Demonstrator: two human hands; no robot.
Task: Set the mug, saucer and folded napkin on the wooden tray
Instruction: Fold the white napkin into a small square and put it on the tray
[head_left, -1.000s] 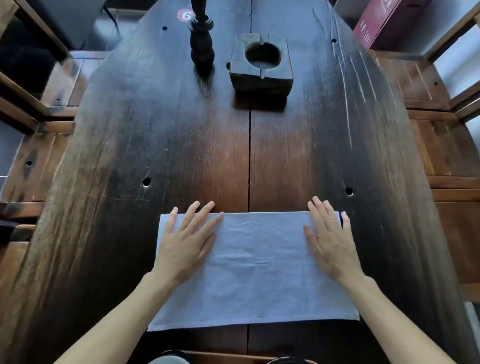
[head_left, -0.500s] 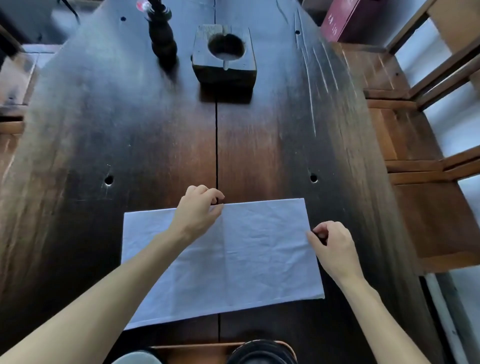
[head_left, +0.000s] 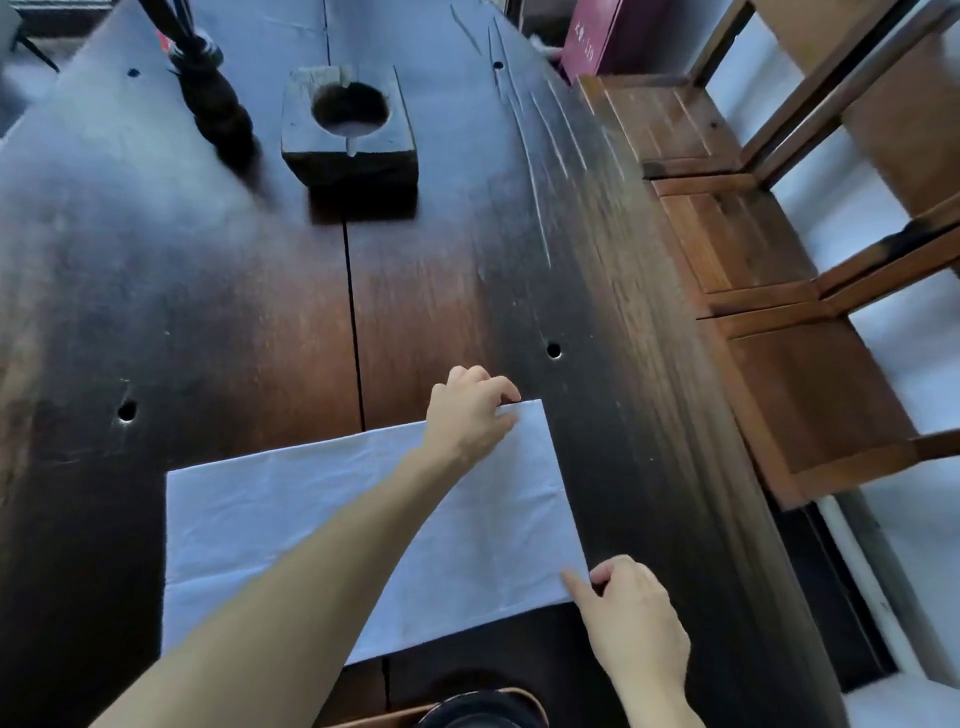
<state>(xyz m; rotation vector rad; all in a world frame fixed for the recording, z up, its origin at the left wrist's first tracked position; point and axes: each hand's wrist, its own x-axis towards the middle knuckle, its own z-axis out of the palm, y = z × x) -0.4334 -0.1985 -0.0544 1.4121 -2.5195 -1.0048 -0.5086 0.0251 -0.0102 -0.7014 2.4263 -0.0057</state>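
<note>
Both hands pinch the right edge of the flat napkin, ready to fold it leftward.

Nearest, at the bottom edge, a sliver of the wooden tray (head_left: 374, 719) shows with a dark round item (head_left: 483, 709) on it, too cropped to name. The right hand (head_left: 631, 621) pinches the napkin's (head_left: 291, 525) near-right corner; the left hand (head_left: 470, 415), reaching across the cloth, pinches the far-right corner. The pale, soft, creased rectangle lies with its long axis left to right on the dark plank table (head_left: 234, 291). Farther off stand a wooden block (head_left: 348, 140) with a round hollow and a dark turned post (head_left: 213, 104).
</note>
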